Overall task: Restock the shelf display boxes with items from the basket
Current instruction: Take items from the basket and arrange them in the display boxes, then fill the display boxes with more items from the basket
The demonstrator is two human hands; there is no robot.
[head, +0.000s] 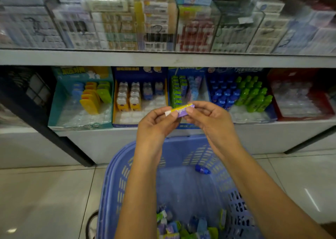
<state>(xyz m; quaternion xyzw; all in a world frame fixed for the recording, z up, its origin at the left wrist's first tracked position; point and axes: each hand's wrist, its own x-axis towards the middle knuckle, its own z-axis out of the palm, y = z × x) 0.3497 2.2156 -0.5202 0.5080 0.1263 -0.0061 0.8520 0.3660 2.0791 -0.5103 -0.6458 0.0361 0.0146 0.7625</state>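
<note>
Hands — left hand (156, 122), right hand (205, 115) — pinch purple packet (181, 109) above basket (112, 184).

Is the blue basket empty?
Not empty. The basket holds a pile of small packs at the near end and one little blue bottle farther in.

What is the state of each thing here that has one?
Small purple-and-yellow pack, held between both hands.
Left hand, pinches the pack's white end.
Right hand, pinches its other end.
Blue plastic basket, partly filled.
Small blue bottle, lying in the basket.
Teal cardboard display box, partly empty.
</note>
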